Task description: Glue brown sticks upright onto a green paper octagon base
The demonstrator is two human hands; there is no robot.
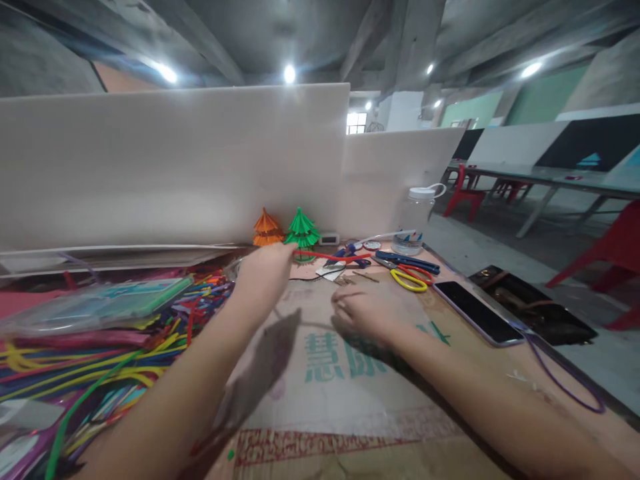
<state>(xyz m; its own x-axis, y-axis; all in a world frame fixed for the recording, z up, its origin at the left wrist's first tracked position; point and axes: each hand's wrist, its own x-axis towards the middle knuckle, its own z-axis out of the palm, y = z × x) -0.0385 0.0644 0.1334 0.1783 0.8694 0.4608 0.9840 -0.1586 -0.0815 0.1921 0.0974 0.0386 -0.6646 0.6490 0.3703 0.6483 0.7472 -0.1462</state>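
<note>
My left hand is raised over the back of the work surface, its fingers closed at one end of a red fuzzy stick that stretches to the right. My right hand is low over the plastic-covered cardboard, with loosely bent fingers and nothing visible in them. Behind the hands stand a green tree-shaped craft and an orange one. To the right of the red stick lie yellow-and-red-handled scissors and a dark blue-handled tool.
Colourful fuzzy sticks and a clear plastic box crowd the left side. A phone and a clear bottle are on the right. A white partition closes off the back. Red chairs stand beyond.
</note>
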